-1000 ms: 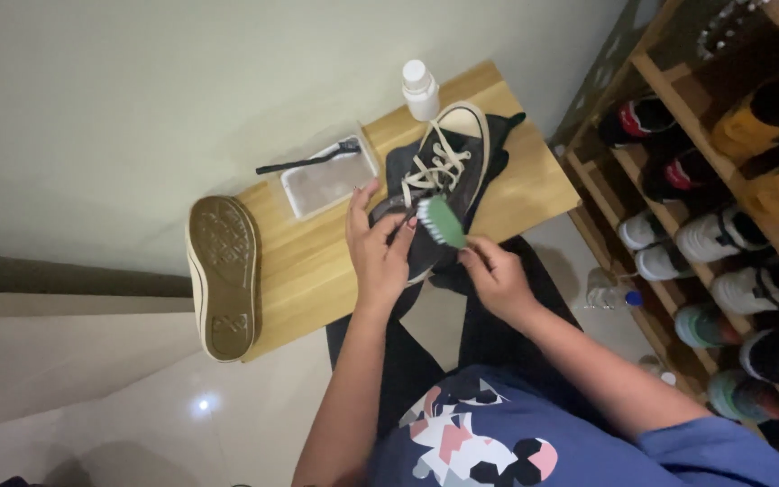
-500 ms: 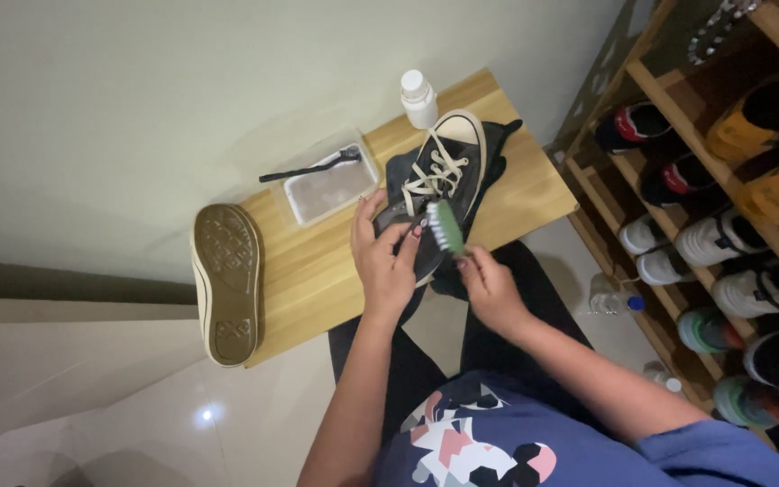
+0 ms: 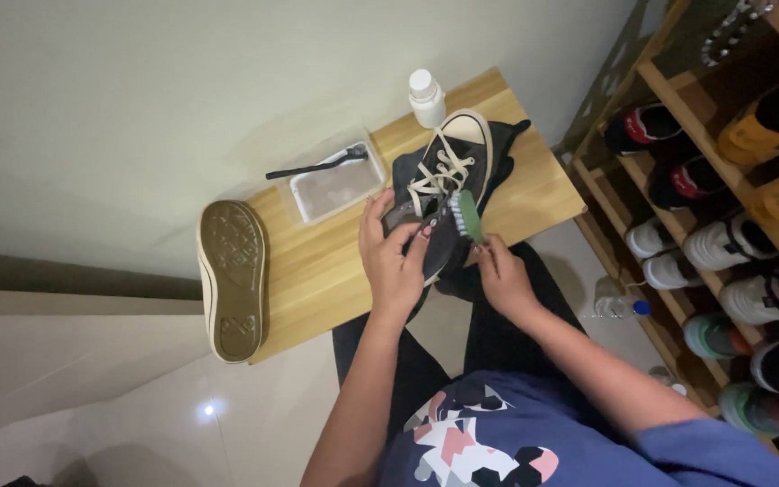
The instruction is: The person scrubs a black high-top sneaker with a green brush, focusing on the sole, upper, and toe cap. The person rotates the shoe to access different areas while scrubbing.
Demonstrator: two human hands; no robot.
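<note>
1. At the near edge of the wooden tabletop (image 3: 317, 271), toward its right half, we see a dark high-top sneaker (image 3: 439, 203) lying on a dark cloth (image 3: 502, 149), its toe pointing at the far edge and its pale laces (image 3: 433, 173) facing up.
2. The left hand (image 3: 394, 261) is wrapped round the sneaker's heel and ankle part — fingers curled onto the canvas, the grip pressed onto the shoe and steadying it.
3. The right hand (image 3: 500, 275) pinches the handle of a green scrubbing brush (image 3: 467, 216), whose white bristles sit against the sneaker's side near the eyelets.
4. By our judgement the sneaker is light and soft in the upper — the canvas would cave under a squeeze, while the rubber sole and toe cap are stiff. The firmest hold looks to be low at the heel, or with fingers inside the collar.
5. If the canvas is wet, it may turn slippery, and the loose laces could snag the bristles.
6. Near the far edge stand a white bottle (image 3: 426, 97) and a clear shallow tray (image 3: 335, 185) with a thin black brush (image 3: 313, 166) resting across its rim.
7. At the left edge a second sneaker (image 3: 232, 275) lies sole up, well apart from both hands.
8. A wooden shoe rack (image 3: 723, 180) full of shoes stands to the right of the tabletop.
</note>
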